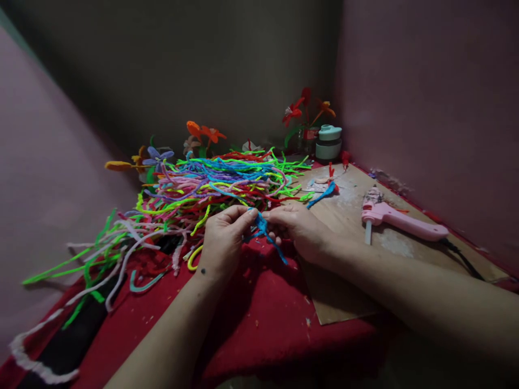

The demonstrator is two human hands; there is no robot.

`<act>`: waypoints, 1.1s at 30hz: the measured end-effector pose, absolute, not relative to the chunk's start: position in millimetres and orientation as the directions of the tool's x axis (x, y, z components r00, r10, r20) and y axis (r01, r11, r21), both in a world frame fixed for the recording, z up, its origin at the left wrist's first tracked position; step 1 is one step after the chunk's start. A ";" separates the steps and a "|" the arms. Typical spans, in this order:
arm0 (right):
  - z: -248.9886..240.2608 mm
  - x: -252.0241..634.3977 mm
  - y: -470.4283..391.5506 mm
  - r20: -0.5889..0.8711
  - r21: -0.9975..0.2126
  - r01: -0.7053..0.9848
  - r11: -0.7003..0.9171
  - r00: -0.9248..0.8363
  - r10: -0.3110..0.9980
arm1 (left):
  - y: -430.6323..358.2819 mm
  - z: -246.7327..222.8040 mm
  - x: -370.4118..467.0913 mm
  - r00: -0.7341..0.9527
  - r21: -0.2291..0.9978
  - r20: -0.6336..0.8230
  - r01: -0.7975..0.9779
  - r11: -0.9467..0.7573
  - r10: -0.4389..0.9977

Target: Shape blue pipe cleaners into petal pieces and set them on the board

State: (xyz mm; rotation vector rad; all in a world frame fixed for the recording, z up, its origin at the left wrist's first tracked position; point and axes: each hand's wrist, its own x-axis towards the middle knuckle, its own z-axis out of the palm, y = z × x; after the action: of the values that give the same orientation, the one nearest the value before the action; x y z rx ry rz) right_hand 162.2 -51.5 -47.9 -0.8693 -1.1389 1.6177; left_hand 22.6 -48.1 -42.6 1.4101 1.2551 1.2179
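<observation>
Blue pipe cleaners (261,223), bent together with loose ends hanging down, are pinched between my two hands above the red cloth. My left hand (227,235) grips them from the left with thumb and forefinger. From the right, my right hand (298,227) closes its fingertips on the same blue piece, its lower fingers curled underneath. Just behind my hands lies a big heap of pipe cleaners (227,181) in many colours. Another blue pipe-cleaner piece (322,195) rests on the brown board beyond my right hand.
A pink glue gun (405,219) with a glue stick and black cord lies on the brown board (336,297). Pipe-cleaner flowers (206,133) stand behind the heap, and red flowers (294,112) stand by a mint-lidded container (328,143). Red cloth (259,302) covers the table.
</observation>
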 end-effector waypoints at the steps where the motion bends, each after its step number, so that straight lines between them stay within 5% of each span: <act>1: -47.9 162.3 -51.6 -0.032 -0.950 -0.287 -0.126 -0.310 0.950 | -48.7 -42.1 22.5 0.021 0.979 0.123 0.159 -0.124 0.992; 9: -48.4 165.7 -50.9 -0.069 -0.978 -0.175 -0.116 -0.251 0.965 | -48.5 -31.5 17.7 0.176 0.961 0.093 0.240 -0.134 0.980; 13: -48.8 166.7 -49.3 -0.058 -0.984 -0.156 -0.088 -0.188 0.980 | -46.8 -28.5 10.8 0.274 0.889 -0.019 0.445 -0.109 0.962; 22: -49.1 166.7 -49.7 -0.020 -0.994 -0.107 -0.037 -0.156 0.987 | -59.7 -33.3 18.6 0.173 0.589 0.441 0.685 -0.429 0.881; 27: -49.4 166.5 -50.0 -0.040 -0.991 -0.117 -0.063 -0.191 0.981 | -50.8 -25.0 10.7 0.192 0.840 0.166 0.486 -0.241 0.967; 33: -51.4 164.5 -51.7 -0.009 -0.991 -0.127 -0.041 -0.241 0.970 | -47.8 -27.5 9.2 0.198 0.953 0.067 0.278 -0.122 0.978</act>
State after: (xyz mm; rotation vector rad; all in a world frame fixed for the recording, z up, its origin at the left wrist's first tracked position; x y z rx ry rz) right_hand 164.5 -51.7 -51.4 -1.0044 -1.2708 1.4635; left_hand 9.2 -47.8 -27.5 1.5776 1.2259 0.9832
